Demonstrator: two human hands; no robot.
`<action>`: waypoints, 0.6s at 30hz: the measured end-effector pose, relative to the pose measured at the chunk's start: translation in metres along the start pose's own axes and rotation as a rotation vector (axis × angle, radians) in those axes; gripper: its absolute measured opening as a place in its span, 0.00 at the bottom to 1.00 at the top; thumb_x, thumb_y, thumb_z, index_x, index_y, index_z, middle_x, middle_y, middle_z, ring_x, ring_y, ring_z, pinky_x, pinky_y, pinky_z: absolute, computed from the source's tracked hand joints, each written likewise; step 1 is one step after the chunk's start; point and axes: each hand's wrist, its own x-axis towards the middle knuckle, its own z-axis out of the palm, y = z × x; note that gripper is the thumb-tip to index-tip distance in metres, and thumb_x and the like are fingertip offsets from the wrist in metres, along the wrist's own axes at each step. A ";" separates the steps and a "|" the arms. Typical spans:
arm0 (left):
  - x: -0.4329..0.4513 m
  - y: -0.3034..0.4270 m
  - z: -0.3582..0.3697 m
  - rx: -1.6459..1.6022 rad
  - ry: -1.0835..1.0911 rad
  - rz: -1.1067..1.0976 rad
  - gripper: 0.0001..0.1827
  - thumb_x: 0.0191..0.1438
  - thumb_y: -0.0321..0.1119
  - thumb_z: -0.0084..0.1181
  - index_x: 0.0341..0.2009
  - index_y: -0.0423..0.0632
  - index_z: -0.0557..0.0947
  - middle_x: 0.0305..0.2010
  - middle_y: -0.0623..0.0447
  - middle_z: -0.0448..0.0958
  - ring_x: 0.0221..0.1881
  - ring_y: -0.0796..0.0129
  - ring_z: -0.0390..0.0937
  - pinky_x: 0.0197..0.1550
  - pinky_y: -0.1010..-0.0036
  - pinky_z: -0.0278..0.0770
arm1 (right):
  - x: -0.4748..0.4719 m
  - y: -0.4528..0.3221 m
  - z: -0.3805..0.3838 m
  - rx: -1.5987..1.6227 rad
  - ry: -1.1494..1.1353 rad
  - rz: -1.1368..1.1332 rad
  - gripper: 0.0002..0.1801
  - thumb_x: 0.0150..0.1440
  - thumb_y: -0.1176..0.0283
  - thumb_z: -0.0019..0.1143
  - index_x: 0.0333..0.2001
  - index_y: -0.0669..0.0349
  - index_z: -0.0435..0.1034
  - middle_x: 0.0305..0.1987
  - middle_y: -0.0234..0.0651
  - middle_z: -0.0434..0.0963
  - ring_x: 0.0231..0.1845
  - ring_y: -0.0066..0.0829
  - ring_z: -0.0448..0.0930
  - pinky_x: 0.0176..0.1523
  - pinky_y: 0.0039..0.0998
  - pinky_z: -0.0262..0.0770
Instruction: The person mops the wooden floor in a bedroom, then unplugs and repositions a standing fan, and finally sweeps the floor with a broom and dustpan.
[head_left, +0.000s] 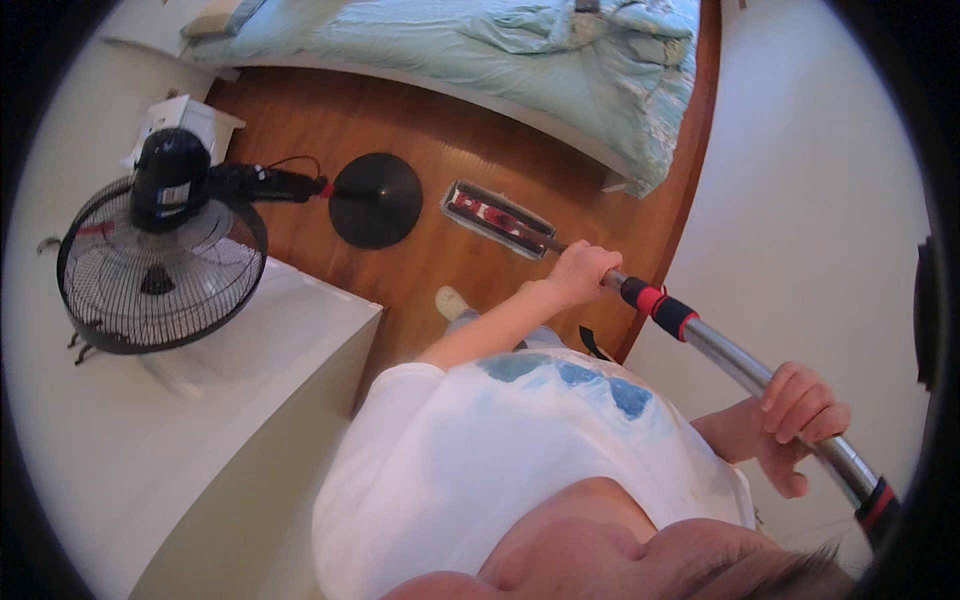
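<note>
A flat mop with a steel telescopic handle (726, 352) slants across the view, down to the right. Its rectangular mop head (499, 219), red and white in the middle with a pale fringe, lies flat on the wooden floor. My left hand (583, 271) grips the lower part of the handle, just below a black and red foam collar (658, 307). Higher up, my right hand (799, 420) curls its fingers over the steel tube, the thumb hanging beneath. A second black and red grip (879, 510) shows near the handle's top end.
A pedestal fan (165, 270) stands to the left, its round black base (375, 201) close to the mop head. Beyond lies a bed (420, 52) with pale green bedding. A white cabinet (247, 360) is at my left, a white wall (795, 187) at my right.
</note>
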 end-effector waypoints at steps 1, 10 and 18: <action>0.003 -0.001 0.010 0.023 0.046 0.014 0.09 0.43 0.35 0.57 0.19 0.51 0.70 0.19 0.50 0.72 0.27 0.54 0.72 0.34 0.63 0.68 | 0.005 -0.007 -0.003 0.028 0.046 0.048 0.23 0.45 0.53 0.66 0.24 0.55 0.60 0.16 0.22 0.65 0.15 0.15 0.67 0.21 0.16 0.63; 0.041 -0.011 0.054 0.097 0.179 0.070 0.10 0.45 0.33 0.56 0.19 0.52 0.69 0.17 0.52 0.69 0.24 0.57 0.71 0.35 0.64 0.67 | -0.028 -0.011 -0.050 0.187 -0.154 0.134 0.22 0.47 0.55 0.65 0.19 0.56 0.61 0.15 0.25 0.68 0.14 0.18 0.68 0.19 0.17 0.60; 0.070 -0.092 0.048 0.406 0.061 -0.177 0.08 0.43 0.32 0.57 0.25 0.54 0.70 0.23 0.55 0.72 0.33 0.60 0.72 0.36 0.64 0.62 | -0.077 -0.011 -0.072 -0.090 0.405 0.140 0.22 0.46 0.52 0.65 0.21 0.53 0.62 0.19 0.24 0.71 0.19 0.21 0.71 0.37 0.28 0.68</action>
